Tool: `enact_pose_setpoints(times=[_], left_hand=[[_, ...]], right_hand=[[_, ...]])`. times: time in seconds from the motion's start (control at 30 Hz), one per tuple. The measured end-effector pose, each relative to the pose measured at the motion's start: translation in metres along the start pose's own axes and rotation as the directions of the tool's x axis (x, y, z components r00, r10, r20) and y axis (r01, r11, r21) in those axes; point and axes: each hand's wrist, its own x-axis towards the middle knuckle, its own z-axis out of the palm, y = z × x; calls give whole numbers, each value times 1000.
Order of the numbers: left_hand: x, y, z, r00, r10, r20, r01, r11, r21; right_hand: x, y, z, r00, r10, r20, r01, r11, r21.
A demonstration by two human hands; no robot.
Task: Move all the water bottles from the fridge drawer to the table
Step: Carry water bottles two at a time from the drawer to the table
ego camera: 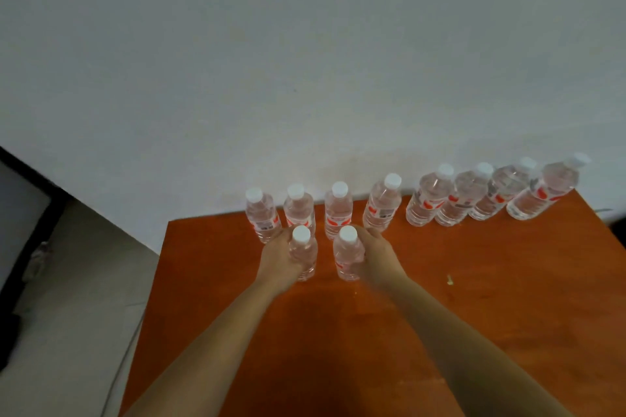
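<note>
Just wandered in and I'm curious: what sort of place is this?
Likely a plain room in a home or office; I cannot tell which. A wooden table stands against a bare pale wall, and water bottles stand in a row on it.

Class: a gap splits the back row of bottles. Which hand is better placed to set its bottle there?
Probably right: the right hand grips the front right bottle, nearer that gap; the left hand, gripping the front left bottle, would cross over.
</note>
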Motion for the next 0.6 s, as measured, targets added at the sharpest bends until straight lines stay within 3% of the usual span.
enact_pose_setpoints(times=[0.3,0.6], left_hand=[[30,-31,-1,984,69,162,-68,998,-9],[16,-26,3,991,32,133,-30,999,-15]], right_hand=[[25,13,5,998,-47,41,49,997,-53],[9,18,4,999,-43,28,43,999,0]])
